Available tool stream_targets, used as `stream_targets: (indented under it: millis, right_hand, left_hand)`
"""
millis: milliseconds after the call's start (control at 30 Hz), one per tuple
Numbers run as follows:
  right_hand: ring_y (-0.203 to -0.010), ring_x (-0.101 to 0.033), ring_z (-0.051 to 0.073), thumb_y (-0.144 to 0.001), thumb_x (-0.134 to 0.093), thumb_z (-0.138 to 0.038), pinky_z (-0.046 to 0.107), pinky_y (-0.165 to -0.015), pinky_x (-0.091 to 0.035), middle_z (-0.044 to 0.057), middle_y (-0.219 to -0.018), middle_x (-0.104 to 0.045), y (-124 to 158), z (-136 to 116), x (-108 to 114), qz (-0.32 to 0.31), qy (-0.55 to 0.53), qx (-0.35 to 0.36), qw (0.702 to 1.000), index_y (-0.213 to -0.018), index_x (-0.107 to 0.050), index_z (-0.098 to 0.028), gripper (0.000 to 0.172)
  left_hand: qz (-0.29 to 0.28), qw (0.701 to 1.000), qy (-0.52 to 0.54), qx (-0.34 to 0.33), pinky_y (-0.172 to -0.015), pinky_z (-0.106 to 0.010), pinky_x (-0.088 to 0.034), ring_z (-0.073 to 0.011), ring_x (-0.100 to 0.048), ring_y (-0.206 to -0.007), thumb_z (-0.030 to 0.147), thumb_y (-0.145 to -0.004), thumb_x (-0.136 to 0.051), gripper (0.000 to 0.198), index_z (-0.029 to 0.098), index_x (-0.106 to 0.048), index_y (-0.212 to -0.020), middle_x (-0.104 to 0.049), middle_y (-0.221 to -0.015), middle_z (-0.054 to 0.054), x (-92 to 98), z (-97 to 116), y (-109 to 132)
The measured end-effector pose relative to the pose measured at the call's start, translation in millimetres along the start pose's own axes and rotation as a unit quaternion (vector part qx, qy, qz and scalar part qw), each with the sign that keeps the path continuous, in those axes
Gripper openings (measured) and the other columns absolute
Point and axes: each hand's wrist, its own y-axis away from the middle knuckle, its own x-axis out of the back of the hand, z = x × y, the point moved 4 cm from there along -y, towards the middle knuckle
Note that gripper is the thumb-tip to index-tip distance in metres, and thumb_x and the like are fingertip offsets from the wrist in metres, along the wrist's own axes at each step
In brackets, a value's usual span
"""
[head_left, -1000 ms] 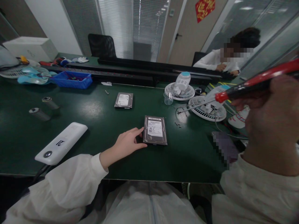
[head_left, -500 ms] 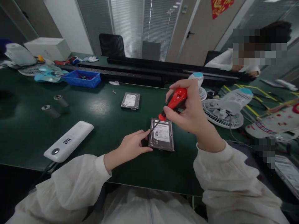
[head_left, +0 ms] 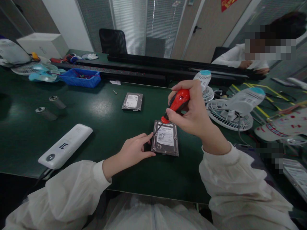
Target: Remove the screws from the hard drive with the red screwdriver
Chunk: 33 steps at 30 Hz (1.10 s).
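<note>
Sleeves, loose white fabric [head_left: 74,188]: nearest, both forearms over flat dark-green tabletop [head_left: 182,175].
L hand [head_left: 130,150]: thumb + index spread in a C; index tip at L edge of rectangular silver-and-black metal hard drive w/ white label [head_left: 165,148], thumb by its near L corner, other fingers partly hidden. Bracing, I'd say, not a grip.
R hand [head_left: 192,111]: above drive's far end, thumb + fingers pinching the handle of red-and-black screwdriver w/ thin dark metal shaft [head_left: 180,99].
Drive: flat on table in front of the person, label up, betw. the hands.
Shaft: tilted, slanting down-L to drive's L edge, close to L index. Tip too small to see — can't tell if it's seated in a screw.
Step in hand: prob. working a fastener along that edge; drive looks whole, nothing lifted off.
Next move: seems to call for tip square in the recess, light push + twist, L hand steady but fingertip out of the slip path.
White oblong power bank marked 21 [head_left: 64,145]: L of hands, well apart.
2nd silver-and-black drive w/ white label [head_left: 132,101]: beyond the first, untouched.
White-and-blue plastic fan [head_left: 244,102]: R side, past R hand.
Blue rectangular plastic tray [head_left: 81,82]: far L, wires etc. inside — contents unclear.
Co-worker in white sleeves [head_left: 232,59]: far R, across the table.
</note>
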Motion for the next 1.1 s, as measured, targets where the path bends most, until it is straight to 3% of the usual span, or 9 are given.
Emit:
stream_targets:
  millis: [1100]
  right_hand:
    - [-0.078, -0.058, 0.016, -0.089, -0.066, -0.026, 0.035, -0.062, -0.053, 0.007, -0.121, -0.058, -0.5, 3.3, -3.1, -0.006, 0.033, -0.011, 0.999, -0.124, -0.039, -0.03, 0.044]
  left_hand:
    - [-0.008, 1.0, -0.009, 0.008, -0.065, -0.027, -0.047, -0.0125, -0.063, -0.07, 0.048, -0.09, -0.075, 0.077, 0.027, -0.045, -0.158, -0.065, -0.113, -0.001, 4.9, 4.9, 0.8]
